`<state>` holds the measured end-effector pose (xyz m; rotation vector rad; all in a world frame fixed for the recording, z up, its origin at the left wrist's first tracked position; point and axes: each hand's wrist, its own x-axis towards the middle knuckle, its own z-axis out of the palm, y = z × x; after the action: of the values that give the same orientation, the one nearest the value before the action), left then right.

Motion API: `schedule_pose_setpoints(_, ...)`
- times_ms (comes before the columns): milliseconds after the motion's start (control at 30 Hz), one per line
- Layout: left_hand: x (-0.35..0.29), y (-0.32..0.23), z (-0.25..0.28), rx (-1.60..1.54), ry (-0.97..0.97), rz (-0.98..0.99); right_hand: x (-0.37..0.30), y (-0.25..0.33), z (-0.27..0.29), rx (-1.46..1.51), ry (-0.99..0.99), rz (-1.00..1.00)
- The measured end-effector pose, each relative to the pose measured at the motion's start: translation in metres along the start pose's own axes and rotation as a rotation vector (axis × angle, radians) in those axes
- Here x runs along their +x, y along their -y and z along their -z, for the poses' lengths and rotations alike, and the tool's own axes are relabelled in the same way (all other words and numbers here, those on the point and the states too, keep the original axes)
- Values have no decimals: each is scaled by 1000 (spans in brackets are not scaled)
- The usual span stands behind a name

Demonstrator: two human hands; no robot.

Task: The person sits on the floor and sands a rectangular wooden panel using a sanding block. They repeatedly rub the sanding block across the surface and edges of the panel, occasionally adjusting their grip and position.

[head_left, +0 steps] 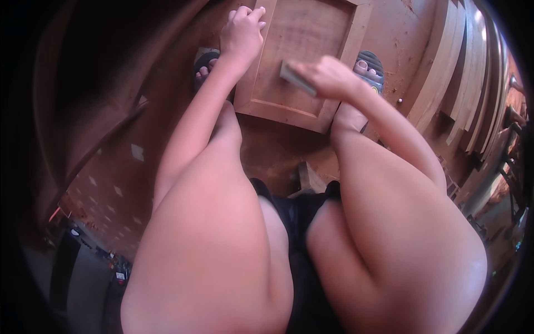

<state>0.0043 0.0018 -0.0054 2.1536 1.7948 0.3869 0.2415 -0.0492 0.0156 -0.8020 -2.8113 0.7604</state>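
A framed wooden panel point(278, 113), like a cabinet door with a recessed middle, lies between my feet. At its left frame edge, my left hand point(243, 33) is closed with its fingers curled on the wood. Over the lower part of the recess, my right hand point(328, 76) grips a flat grey sanding pad point(297, 80). Motion blurs this hand and the pad, so the pad's exact kind and its contact with the panel are hard to make out.
My sandalled feet point(368, 65) flank the panel. Long wooden boards point(445, 61) lie stacked on the right. Reddish dust covers the floor point(392, 50). A small wood offcut point(309, 177) lies beneath my legs, and a dark curved shape point(78, 111) fills the left.
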Motion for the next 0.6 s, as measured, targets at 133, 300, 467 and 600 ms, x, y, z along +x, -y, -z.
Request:
schedule_pose_setpoints(133,0,-7,3,-15,-38,43,0,-63,53,-135,-268,-260)
schedule_pose_setpoints(300,0,3,-2,-23,-79,-8,11,-75,48,-352,-79,-222)
schedule_pose_setpoints(467,-5,6,-3,-21,-73,6,-10,2,-1,-267,-26,97)
schedule_pose_setpoints(600,-6,9,-5,-21,-89,-12,-16,10,1,-30,-37,-14)
